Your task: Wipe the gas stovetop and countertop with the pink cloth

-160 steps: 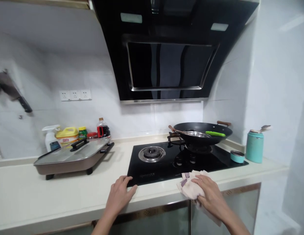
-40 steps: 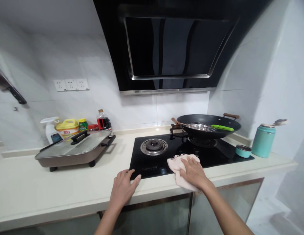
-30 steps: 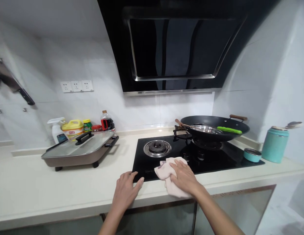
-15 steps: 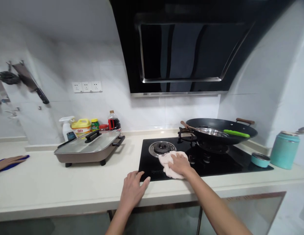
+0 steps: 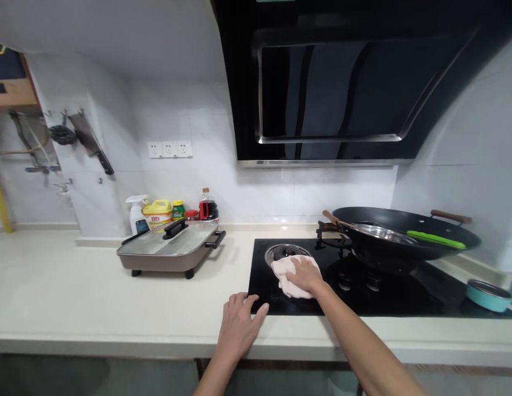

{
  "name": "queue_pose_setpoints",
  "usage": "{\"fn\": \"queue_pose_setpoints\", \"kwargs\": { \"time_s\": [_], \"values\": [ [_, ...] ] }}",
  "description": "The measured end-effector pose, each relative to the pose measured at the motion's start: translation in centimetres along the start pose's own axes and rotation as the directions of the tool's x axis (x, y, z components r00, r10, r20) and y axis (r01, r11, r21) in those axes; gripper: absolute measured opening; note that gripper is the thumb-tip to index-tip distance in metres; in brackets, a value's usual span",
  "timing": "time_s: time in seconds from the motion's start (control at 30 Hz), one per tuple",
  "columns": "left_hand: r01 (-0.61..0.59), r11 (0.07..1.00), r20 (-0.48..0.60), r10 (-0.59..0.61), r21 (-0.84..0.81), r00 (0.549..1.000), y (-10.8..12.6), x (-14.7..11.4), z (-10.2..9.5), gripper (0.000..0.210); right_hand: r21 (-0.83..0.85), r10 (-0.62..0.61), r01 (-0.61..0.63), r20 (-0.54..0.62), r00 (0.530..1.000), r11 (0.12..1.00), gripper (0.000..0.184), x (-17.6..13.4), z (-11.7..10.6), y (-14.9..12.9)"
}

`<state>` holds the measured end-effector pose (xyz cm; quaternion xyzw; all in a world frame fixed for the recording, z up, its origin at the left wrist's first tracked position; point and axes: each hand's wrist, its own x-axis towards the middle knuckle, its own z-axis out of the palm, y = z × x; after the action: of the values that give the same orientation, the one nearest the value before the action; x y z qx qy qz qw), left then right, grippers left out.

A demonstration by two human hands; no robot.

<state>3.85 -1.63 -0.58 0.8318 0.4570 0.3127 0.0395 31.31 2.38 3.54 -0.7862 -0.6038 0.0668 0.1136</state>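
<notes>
My right hand [image 5: 305,275] presses a pale pink cloth [image 5: 291,287] against the black glass gas stove [image 5: 264,300], just in front of the left burner [image 5: 280,251]. The cloth lies bunched under the palm and fingers and covers the burner's front edge. My left hand [image 5: 240,323] rests on the counter at the stove's front left corner, fingers spread and holding nothing. To the right, a large black wok [image 5: 437,220] sits over the other burner. Inside the wok lie a metal strainer or lid [image 5: 383,233] and a bright green-handled tool [image 5: 435,239].
An electric pan with a glass lid [image 5: 157,263] stands on the counter [image 5: 94,308] at left. Behind it are a spray bottle [image 5: 137,214], a yellow jug [image 5: 158,212] and a sauce bottle [image 5: 208,208]. A turquoise cup [image 5: 489,297] sits far right. The range hood [image 5: 321,148] hangs overhead.
The view has swung left, so another person's hand on a blue cloth at far left is out of sight. My right hand and the cloth have shifted slightly toward the left burner.
</notes>
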Motion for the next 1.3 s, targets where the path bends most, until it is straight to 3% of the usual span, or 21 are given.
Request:
{"fn": "queue_pose_setpoints", "kwargs": {
  "time_s": [0.17, 0.3, 0.4, 0.63, 0.83, 0.97, 1.03, 1.2, 1.3],
  "values": [
    [0.005, 1.0, -0.001, -0.005, 0.019, 1.0, 0.4, -0.2, -0.3, 0.046, -0.005, -0.049, 0.05, 0.028, 0.998, 0.999, 0.079, -2.6, 0.6, -1.4],
    [0.055, 0.998, -0.022, -0.055, -0.019, 0.998, 0.1, -0.2, 0.2, 0.055, 0.003, -0.216, 0.217, 0.086, 0.973, 0.976, 0.078, -5.0, 1.7, -4.0],
    [0.057, 0.997, -0.026, -0.058, -0.047, 0.998, -0.2, 0.0, 0.6, 0.057, 0.03, -0.322, 0.321, 0.111, 0.94, 0.947, 0.077, -4.8, 2.0, -6.1],
    [0.103, 0.994, -0.046, -0.105, -0.044, 0.993, -0.6, 0.2, 0.8, 0.054, 0.075, -0.261, 0.256, 0.076, 0.962, 0.964, 0.078, -1.5, 1.4, -8.8],
    [0.14, 0.983, -0.067, -0.148, -0.117, 0.987, -0.9, 0.6, 0.9, 0.058, 0.089, -0.334, 0.328, 0.073, 0.94, 0.941, 0.073, -5.0, 2.2, -9.3],
    [0.12, 0.986, -0.061, -0.128, -0.118, 0.99, -1.2, 0.5, 0.8, 0.058, 0.104, -0.413, 0.405, 0.069, 0.908, 0.908, 0.069, -7.9, 2.5, -8.1],
    [0.094, 0.99, -0.04, -0.099, -0.108, 0.994, -1.2, 0.4, 0.5, 0.055, 0.11, -0.403, 0.396, 0.05, 0.914, 0.912, 0.071, -8.7, 2.3, -6.6],
    [0.07, 0.995, 0.028, -0.068, -0.068, 0.997, -0.8, 0.3, -0.3, 0.049, 0.075, -0.231, 0.234, -0.049, 0.972, 0.969, 0.071, -10.5, 1.2, -0.2],
    [0.048, 0.998, 0.025, -0.047, -0.04, 0.999, -0.7, 0.4, -0.3, 0.048, 0.047, -0.144, 0.151, -0.13, 0.981, 0.987, 0.069, -12.5, 1.1, 4.5]
  ]
}}
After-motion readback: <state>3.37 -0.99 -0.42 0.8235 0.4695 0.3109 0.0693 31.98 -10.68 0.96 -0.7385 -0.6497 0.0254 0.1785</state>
